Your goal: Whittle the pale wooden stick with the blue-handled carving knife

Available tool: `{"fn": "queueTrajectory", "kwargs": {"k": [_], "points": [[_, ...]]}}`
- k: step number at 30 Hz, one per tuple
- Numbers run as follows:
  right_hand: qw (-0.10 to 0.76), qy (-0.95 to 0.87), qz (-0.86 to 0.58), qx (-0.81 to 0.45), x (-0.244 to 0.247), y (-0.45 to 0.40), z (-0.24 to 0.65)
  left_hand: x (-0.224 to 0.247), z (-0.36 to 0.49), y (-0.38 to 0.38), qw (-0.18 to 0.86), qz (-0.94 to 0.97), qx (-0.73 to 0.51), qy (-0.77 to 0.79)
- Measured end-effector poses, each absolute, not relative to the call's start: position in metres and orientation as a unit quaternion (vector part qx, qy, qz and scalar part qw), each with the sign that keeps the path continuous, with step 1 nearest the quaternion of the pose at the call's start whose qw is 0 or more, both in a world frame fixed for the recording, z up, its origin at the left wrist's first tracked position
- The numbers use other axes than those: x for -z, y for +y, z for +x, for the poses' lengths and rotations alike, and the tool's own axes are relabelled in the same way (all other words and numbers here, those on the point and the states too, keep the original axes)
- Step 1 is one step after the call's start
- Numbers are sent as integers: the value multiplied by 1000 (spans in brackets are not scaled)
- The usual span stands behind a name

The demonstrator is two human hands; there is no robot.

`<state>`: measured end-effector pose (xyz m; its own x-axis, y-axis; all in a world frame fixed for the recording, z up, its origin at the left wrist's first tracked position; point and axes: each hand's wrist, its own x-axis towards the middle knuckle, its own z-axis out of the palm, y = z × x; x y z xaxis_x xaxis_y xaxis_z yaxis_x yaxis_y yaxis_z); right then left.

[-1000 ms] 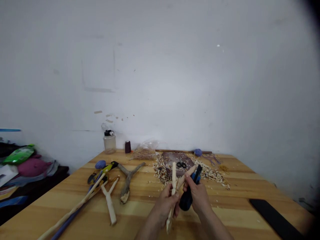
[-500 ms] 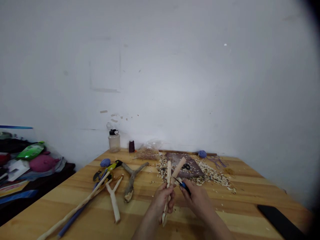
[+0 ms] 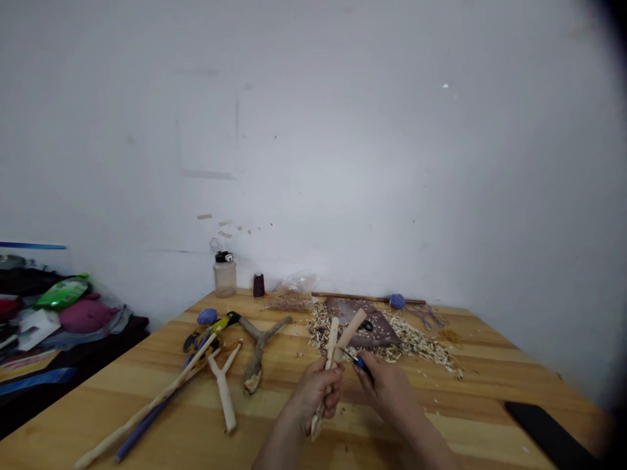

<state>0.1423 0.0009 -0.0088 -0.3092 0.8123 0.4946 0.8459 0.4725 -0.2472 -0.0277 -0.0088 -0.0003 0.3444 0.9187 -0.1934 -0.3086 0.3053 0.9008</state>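
Observation:
My left hand [image 3: 317, 393] is closed around the lower stem of a peeled, Y-shaped forked stick [image 3: 350, 328], its two prongs pointing up and away from me. In my right hand [image 3: 385, 382] is a carving knife [image 3: 361, 363] with a blue and black handle. Its thin blade reaches to the right prong near the fork and seems to touch the wood there. Behind the prongs lies a dark brown sheet [image 3: 377, 333] strewn with wood shavings [image 3: 424, 348]; a small black-ringed object [image 3: 365, 325] rests on it.
Left of my hands lie a peeled forked stick [image 3: 225, 398], a bark-covered forked branch [image 3: 253, 356] and a long peeled stick [image 3: 147, 411]. A bottle [image 3: 225, 277], thread spool [image 3: 258, 285] and plastic bag [image 3: 291, 297] stand by the wall. A black flat object [image 3: 548, 431] lies at right.
My left hand has tilted the forked stick slightly, its lower end shifting left. My right hand and the knife stay almost in place at the fork.

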Motion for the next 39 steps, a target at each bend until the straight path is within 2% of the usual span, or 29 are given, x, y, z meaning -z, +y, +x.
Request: {"fn": "queueTrajectory", "kwargs": {"k": [10,15,20,34,37,39], "points": [[256,-824,-506,-13,-1,-2,148,-2,-44,-7,783,390,-346,339],[232,-836,-498,6,-5,-5,149,-5,-49,-8,783,406,-310,355],[205,-828,-521,36,-8,-7,145,-6,-45,-13,750,440,-299,394],[142,-805,-574,50,6,-3,136,8,-24,-16,526,546,-314,571],[157,-801,-577,24,7,-1,136,13,-19,-12,515,544,-338,570],[189,-803,-565,-20,8,1,138,14,-17,-9,558,508,-361,548]]}}
